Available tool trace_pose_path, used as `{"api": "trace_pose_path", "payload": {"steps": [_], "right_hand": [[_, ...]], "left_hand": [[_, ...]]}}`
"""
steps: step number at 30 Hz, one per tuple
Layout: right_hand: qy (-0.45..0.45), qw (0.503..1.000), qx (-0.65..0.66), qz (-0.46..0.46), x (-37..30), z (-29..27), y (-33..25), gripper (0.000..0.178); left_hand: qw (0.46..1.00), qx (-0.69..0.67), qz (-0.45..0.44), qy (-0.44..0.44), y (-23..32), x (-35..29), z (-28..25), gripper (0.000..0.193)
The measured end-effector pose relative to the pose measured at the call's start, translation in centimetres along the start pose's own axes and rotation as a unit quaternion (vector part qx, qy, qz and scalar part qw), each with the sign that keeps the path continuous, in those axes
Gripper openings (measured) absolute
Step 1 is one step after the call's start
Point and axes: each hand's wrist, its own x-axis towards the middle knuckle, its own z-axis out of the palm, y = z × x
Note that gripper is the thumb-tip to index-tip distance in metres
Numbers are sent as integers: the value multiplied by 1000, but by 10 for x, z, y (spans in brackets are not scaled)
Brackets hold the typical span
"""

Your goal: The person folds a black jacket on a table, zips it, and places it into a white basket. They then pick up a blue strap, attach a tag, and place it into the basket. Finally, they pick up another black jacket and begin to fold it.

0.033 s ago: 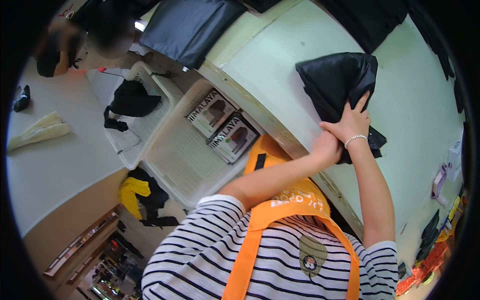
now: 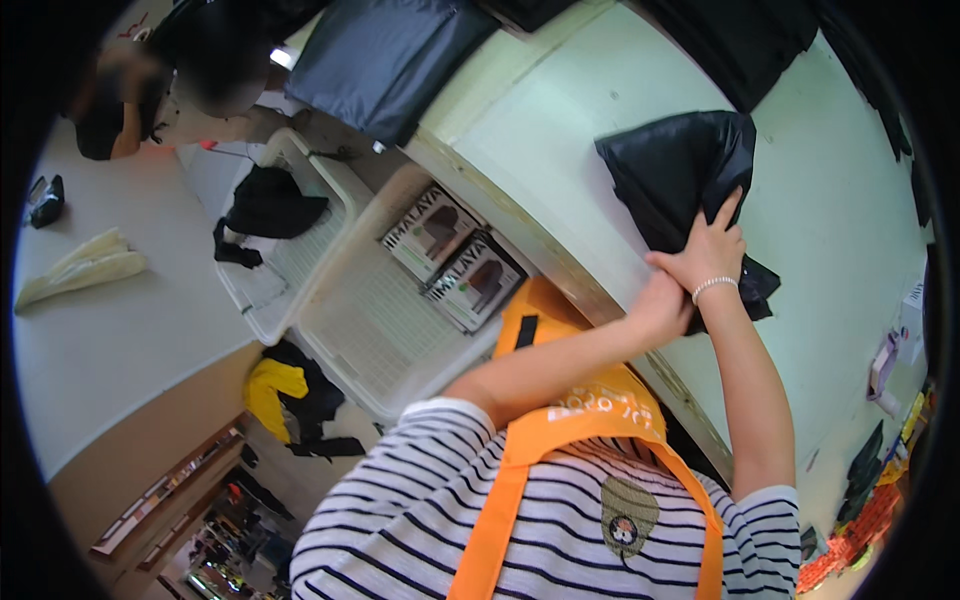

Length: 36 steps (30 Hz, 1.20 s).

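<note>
A folded bundle of thin, slightly shiny black material [image 2: 675,165] lies on the pale green tabletop [image 2: 560,150]; I cannot tell whether it is cloth or plastic. My right hand [image 2: 712,250], with a beaded bracelet at its wrist, rests on the bundle with fingers spread and thumb stretched to the left. Tucked against that wrist, my left hand [image 2: 660,305] is at the bundle's near left edge. Its fingers are hidden behind the right hand and blurred. A crumpled end of the black material sticks out to the right of my right wrist.
Left of the table stand two white plastic crates, one holding printed packages [image 2: 475,280], the other a black cloth item [image 2: 275,200]. Black sheets [image 2: 740,45] lie along the table's far side. Mixed goods [image 2: 880,440] line the right. Another person [image 2: 120,95] is at far left.
</note>
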Motion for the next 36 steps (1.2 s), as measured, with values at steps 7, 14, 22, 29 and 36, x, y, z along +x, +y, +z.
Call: {"api": "trace_pose_path", "payload": {"steps": [7, 14, 22, 29, 36], "right_hand": [[60, 995, -74, -25, 3, 22, -10, 71], [66, 996, -41, -49, 3, 25, -6, 72], [87, 987, 115, -74, -3, 30, 41, 68], [143, 873, 465, 29, -110, 25, 172, 50], [192, 820, 529, 103, -194, 67, 224, 66]], "left_hand": [[971, 198, -66, 112, -45, 53, -205, 31], [790, 586, -63, 171, -127, 122, -385, 57], [831, 536, 39, 145, -73, 94, -312, 43], [919, 367, 120, -72, -5, 0, -54, 50], [971, 146, 128, -136, -4, -13, 21, 45]]}}
